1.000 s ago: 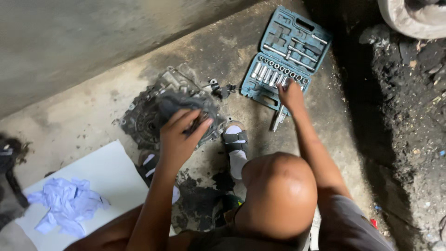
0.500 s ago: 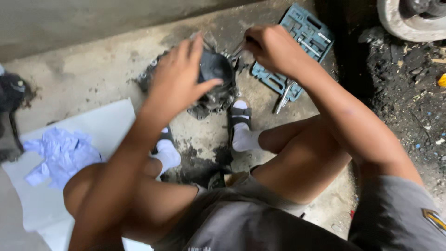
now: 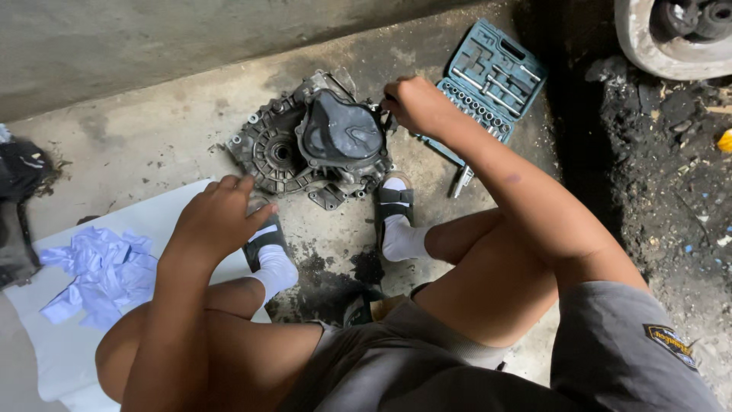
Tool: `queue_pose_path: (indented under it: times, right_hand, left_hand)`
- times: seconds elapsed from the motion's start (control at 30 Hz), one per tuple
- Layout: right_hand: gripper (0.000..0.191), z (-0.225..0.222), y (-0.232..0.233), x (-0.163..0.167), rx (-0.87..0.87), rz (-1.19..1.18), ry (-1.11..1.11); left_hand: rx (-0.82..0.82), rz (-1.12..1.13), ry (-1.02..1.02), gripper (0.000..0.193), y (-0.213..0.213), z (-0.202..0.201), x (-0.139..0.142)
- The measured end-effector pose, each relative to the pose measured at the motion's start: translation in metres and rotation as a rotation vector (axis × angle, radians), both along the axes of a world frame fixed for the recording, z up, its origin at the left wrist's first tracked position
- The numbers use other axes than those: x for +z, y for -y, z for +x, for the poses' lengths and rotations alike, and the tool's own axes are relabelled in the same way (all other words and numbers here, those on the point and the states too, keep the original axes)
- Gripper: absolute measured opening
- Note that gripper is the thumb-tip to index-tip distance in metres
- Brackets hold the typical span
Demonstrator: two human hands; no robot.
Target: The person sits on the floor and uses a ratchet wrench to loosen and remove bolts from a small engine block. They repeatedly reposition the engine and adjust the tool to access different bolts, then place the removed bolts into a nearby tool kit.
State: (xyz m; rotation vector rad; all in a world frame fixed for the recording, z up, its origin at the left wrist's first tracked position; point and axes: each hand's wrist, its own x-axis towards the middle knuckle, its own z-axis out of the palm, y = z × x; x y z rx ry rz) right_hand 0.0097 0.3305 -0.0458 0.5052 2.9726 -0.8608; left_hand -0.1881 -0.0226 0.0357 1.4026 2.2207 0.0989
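Two feet [image 3: 328, 229] flank the gearbox housing [image 3: 313, 141] (socket set [image 3: 488, 80] beside).

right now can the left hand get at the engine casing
Probably yes: the left hand hangs just short of the engine casing, with only bare floor between; the right hand is at its far edge.

A stained concrete floor [image 3: 152, 130] carries everything. On it lie a grimy metal gearbox housing [image 3: 316, 141], an open teal socket set case [image 3: 488, 80] just right of it, and a white sheet [image 3: 91, 336] at left bearing crumpled pale blue gloves [image 3: 103, 271]. Dark, oily dirt [image 3: 671, 183] covers the right side.
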Motion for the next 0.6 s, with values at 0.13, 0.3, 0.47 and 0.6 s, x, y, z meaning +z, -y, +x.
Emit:
queue_pose_path:
  times: [0.13,0.3,0.47,0.6]
  right_hand:
    - [0.02,-0.005,0.007,0.003,0.012,0.035,0.016]
    - [0.023,-0.01,0.014,0.003,-0.007,0.038,0.051]
    - [0.031,-0.006,0.019,0.0,-0.08,0.051,0.161]
    - [0.022,-0.002,0.018,-0.005,0.102,0.145,0.026]
  left_hand:
    - [-0.043,-0.071,-0.04,0.063,-0.01,0.001,-0.007]
    - [-0.056,-0.061,-0.006,0.059,-0.016,0.004,-0.009]
    - [-0.04,-0.078,0.002,0.06,-0.018,0.007,-0.011]
    - [-0.089,0.008,-0.01,0.061,-0.02,0.008,-0.022]
